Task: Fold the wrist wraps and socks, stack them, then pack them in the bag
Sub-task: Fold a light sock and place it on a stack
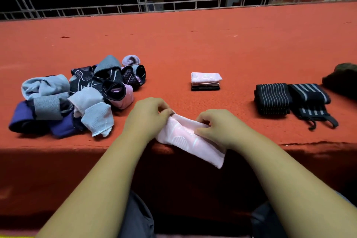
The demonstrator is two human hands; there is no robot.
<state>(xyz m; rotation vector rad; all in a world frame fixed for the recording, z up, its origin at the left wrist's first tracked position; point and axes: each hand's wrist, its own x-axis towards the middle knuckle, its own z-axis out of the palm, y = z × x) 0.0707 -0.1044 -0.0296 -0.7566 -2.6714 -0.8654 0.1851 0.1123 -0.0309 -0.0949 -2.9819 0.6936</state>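
Fingers (pixel 164 109) of our left hand (pixel 148 116) and right hand (pixel 214 127) pinching pink sock (pixel 183 141), long axis diagonal across surface (pixel 193 44) edge, free end pointing off it

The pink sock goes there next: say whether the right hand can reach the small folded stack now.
Probably yes: only bare red cloth lies between the right hand and the folded stack beyond it. But that hand pinches the pink sock, so it is not free.
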